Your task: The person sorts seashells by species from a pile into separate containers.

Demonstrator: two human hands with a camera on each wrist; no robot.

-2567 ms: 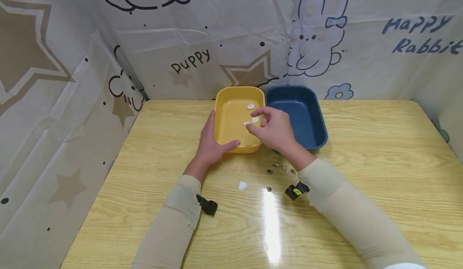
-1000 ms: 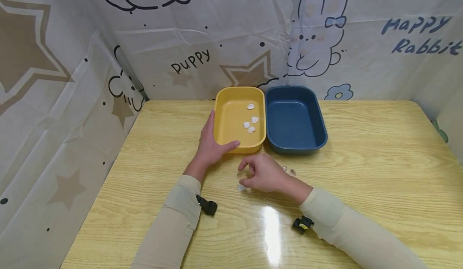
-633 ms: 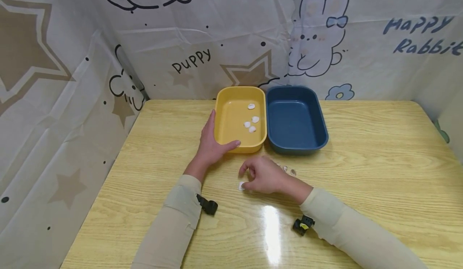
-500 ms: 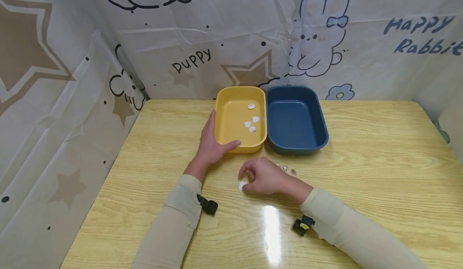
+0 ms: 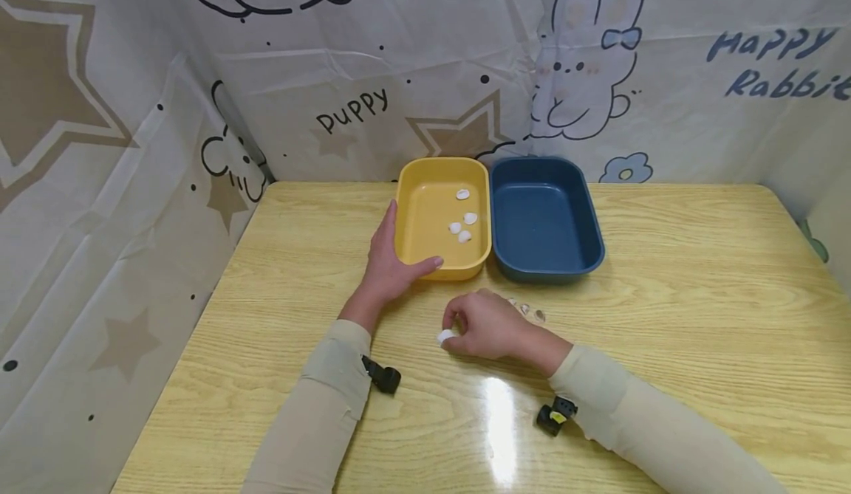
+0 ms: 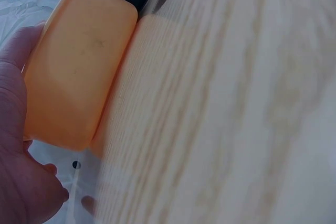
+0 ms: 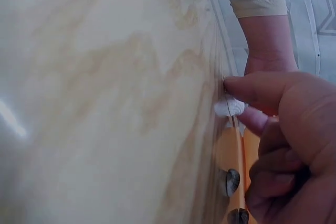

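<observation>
Between thumb and forefinger, my right hand (image 5: 488, 324) pinches a white seashell (image 5: 445, 337), low over the table in front of the bins. The right wrist view shows this ridged white shell (image 7: 229, 108) at the fingertips, the other fingers curled in. My left hand (image 5: 388, 265) holds the near-left corner of a yellow bin (image 5: 411, 247), thumb over the front rim and fingers along the side wall. Inside that bin, toward its right, lie several white seashells (image 5: 470, 218). Small dark seashells (image 5: 540, 316) lie just behind my right hand, which hides part of the group.
A dark blue bin (image 5: 548, 232) stands against the yellow one's right side, with nothing in it. Both bins sit at the back of the wood-grain table (image 5: 678, 294), near a printed cloth backdrop (image 5: 459, 43). Black cameras are strapped to both wrists.
My right hand came out of the yellow bin, leaving a shell there, and moved down to the white shell on the table. Its fingers have now closed on that shell. The left hand stayed put.
</observation>
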